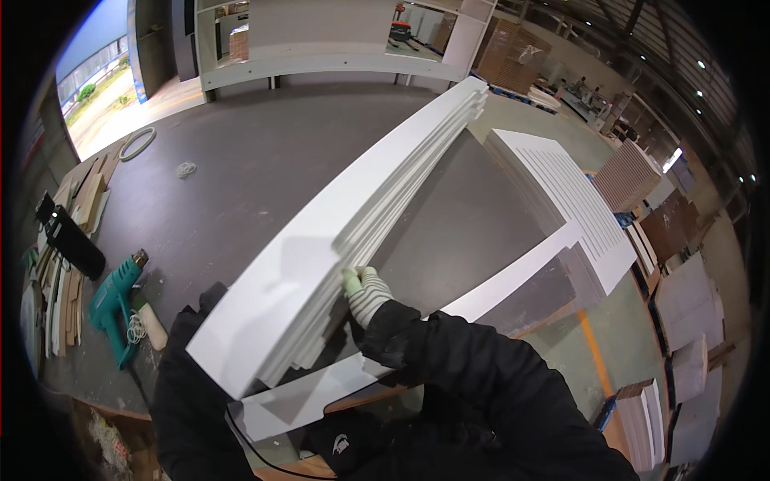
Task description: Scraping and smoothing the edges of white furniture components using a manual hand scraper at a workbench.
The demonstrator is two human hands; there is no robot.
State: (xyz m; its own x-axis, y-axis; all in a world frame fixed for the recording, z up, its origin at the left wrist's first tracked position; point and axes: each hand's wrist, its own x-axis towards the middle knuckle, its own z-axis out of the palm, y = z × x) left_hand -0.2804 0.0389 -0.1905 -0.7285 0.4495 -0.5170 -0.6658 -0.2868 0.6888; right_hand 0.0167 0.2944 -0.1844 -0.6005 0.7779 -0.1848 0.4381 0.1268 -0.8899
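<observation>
A stack of long white boards [313, 232], notched along one edge, slants from near my body to the far side of the table. My right hand [367, 295], in a striped light glove, is closed on the notched edge of this stack. Only the dark sleeve of my left arm shows, at the lower left. My left hand is hidden behind the near end of the boards. Under and beside the stack lies another white board [301, 401] with a cut-out. To the right, several white strips [561, 184] lie side by side next to a long white board [513, 276].
On the dark table [241, 152] at left lie a teal heat gun [116, 309], a black holder [72, 240] and scrap strips [88, 196]. Farther back are a roll of tape [138, 144] and a small string tangle [186, 169]. A white frame [329, 68] borders the far side.
</observation>
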